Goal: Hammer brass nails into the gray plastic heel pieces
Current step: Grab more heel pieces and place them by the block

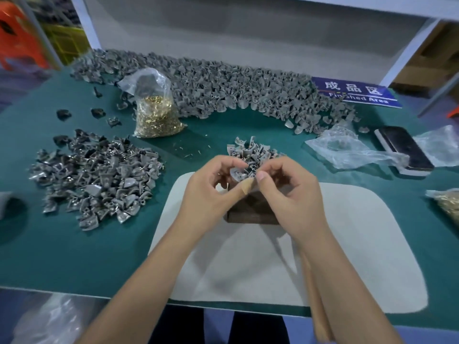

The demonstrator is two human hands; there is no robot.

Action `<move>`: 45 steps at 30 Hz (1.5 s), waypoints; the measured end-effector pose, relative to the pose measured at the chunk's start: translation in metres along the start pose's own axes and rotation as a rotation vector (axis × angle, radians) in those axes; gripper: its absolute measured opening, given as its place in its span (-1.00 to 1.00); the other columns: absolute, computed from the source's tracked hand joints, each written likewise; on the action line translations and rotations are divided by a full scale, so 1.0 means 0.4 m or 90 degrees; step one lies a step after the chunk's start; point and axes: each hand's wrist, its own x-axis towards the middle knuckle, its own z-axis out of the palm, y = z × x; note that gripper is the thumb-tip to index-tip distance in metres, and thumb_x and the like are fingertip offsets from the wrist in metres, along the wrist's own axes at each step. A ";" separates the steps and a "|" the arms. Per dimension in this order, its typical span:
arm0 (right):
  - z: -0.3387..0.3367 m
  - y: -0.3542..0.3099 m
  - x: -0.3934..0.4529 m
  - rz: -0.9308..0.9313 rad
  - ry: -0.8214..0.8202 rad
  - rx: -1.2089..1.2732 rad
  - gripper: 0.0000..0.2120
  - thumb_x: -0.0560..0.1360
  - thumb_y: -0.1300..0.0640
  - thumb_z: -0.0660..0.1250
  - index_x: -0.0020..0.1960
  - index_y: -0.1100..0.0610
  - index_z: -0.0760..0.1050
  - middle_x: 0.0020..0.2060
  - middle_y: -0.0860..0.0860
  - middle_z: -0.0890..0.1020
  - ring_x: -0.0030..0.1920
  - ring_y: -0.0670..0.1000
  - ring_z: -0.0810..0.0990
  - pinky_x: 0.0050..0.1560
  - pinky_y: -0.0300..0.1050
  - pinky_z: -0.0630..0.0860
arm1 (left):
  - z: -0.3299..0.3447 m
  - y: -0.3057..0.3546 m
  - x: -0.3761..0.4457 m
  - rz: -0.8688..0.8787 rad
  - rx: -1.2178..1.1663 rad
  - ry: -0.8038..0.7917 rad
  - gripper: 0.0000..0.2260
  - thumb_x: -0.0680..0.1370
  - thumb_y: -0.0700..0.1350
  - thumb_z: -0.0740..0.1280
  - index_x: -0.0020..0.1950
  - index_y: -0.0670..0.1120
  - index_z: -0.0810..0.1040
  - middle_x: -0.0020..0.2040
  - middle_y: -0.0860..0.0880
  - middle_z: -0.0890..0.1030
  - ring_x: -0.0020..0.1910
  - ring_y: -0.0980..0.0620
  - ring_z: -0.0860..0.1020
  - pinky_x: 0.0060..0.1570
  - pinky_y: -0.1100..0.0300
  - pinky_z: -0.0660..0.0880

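My left hand [208,194] and my right hand [295,194] meet over a dark wooden block [250,214] on a white mat [352,244]. The left fingers hold a gray plastic heel piece [238,174]; its thumb wears a tan bandage. My right thumb and forefinger pinch at that same piece; any nail between them is hidden. A wooden hammer handle [316,301] runs back under my right forearm, its head hidden by the hand. A small heap of heel pieces [250,150] lies just behind my hands. A clear bag of brass nails [156,115] stands at the back left.
A pile of heel pieces [99,180] lies left of the mat, and a long bank of them [236,93] lines the back. A blue "Finished Area" sign [357,91], crumpled plastic [347,150], a phone [404,147] and another nail bag [449,204] sit on the right.
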 end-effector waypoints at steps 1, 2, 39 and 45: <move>0.002 -0.007 -0.011 0.010 0.004 0.012 -0.90 0.57 0.26 0.40 -0.07 0.09 0.60 -0.21 -0.07 0.66 -0.16 0.00 0.65 -0.10 -0.10 0.56 | 0.005 0.002 -0.006 0.017 0.021 0.000 -0.80 0.50 -0.04 0.49 0.12 0.10 0.64 -0.08 0.18 0.67 -0.20 0.22 0.54 -0.14 0.38 0.43; 0.005 -0.007 -0.014 0.017 0.007 0.027 -0.91 0.57 0.27 0.40 -0.07 0.11 0.60 -0.21 -0.04 0.66 -0.16 0.05 0.65 -0.11 -0.03 0.58 | 0.005 -0.003 -0.005 0.029 0.051 0.000 -0.77 0.53 -0.04 0.47 0.18 0.11 0.65 -0.02 0.19 0.68 -0.14 0.23 0.58 -0.10 0.40 0.44; 0.006 0.047 -0.030 -0.024 0.012 0.019 -0.88 0.52 0.33 0.47 -0.05 0.13 0.71 -0.12 0.01 0.66 -0.16 -0.06 0.59 -0.10 -0.26 0.47 | 0.030 -0.005 -0.048 0.029 -0.012 0.054 -0.90 0.60 -0.12 0.42 0.06 0.06 0.59 -0.01 0.17 0.72 0.04 0.16 0.68 0.03 0.31 0.55; 0.000 0.044 -0.026 0.001 0.015 0.040 -0.87 0.54 0.29 0.46 -0.04 0.08 0.70 -0.11 0.05 0.65 -0.16 0.11 0.62 -0.12 -0.07 0.55 | 0.045 -0.004 -0.049 0.029 -0.027 0.035 -0.88 0.60 -0.18 0.42 0.07 0.03 0.59 -0.02 0.18 0.72 0.00 0.19 0.69 -0.03 0.42 0.51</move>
